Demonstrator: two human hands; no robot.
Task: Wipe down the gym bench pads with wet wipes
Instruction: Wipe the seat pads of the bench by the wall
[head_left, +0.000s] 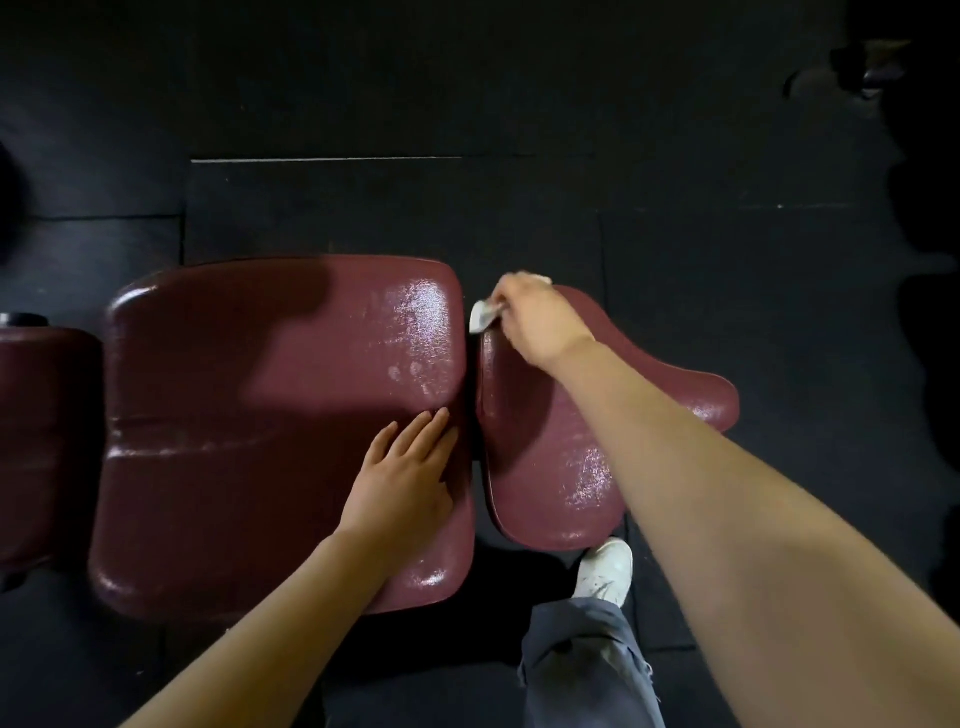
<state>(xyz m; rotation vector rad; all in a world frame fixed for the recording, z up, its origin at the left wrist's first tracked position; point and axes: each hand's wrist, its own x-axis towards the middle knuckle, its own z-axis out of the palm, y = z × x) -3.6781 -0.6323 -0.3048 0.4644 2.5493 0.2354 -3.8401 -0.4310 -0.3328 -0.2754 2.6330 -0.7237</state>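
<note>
My right hand (537, 319) pinches the wet wipe (482, 316) at the upper left corner of the smaller pad (550, 467), right of centre frame. That pad's length runs down toward me, so I'd judge the next stroke comes downward. My left hand (408, 480) lies flat, fingers straight, on the big pad (249, 415).

Three maroon bench pads show: a large pad (270, 426) at centre, a curved pad (566, 447) at about 3 o'clock from it, and a third pad (41, 441) cut off by the frame edge at 9 o'clock. One white wet wipe (482, 315) sits at 12 o'clock of the curved pad. Two bare hands appear: the left hand (402, 480) and the right hand (537, 317). One white shoe (605, 571) and one grey trouser leg (587, 670) show at 6 o'clock.
</note>
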